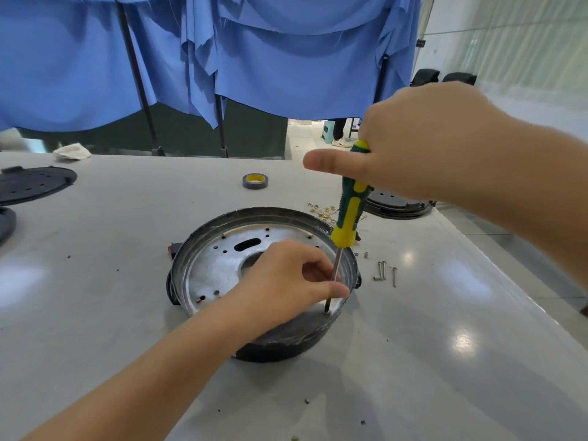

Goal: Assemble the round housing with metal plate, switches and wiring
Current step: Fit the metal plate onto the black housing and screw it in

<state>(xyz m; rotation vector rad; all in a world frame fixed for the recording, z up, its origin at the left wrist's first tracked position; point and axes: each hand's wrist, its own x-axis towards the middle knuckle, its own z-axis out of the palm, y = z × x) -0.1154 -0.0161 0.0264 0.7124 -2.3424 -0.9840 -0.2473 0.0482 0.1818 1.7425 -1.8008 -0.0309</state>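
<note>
Table edges: the grey table (95, 329) is running off to the right, its right edge slanting down toward the tiled floor; its far edge is meeting the blue cloth (286, 58) that is hanging behind.
Open room: bare table surface is lying in front of the round housing (286, 345) and to its left; to its right the small parts are sitting close by.
Round housing: it is sitting on the table near the middle of the view, dark rim up, with the metal plate (216, 265) lying flat inside it.
Right hand: the right hand (429, 144) is gripping the top of the green and yellow screwdriver (350, 211), fingers curled round the handle, thumb sticking out to the left.
Screwdriver: it is standing nearly upright, its tip resting on a screw (326, 312) at the plate's near right edge, just inside the rim.
Left hand: the left hand (286, 281) is reaching over the plate, its fingers (337, 291) pinching the shaft just above the screw.
Loose parts: long screws (383, 270) are lying just right of the housing; brass terminals (321, 210) are lying behind it.
Tape: a roll of tape (255, 181) is lying well behind the housing.
Other pieces: a black disc (31, 184) is lying at the far left, another round part (397, 205) under the right wrist.
</note>
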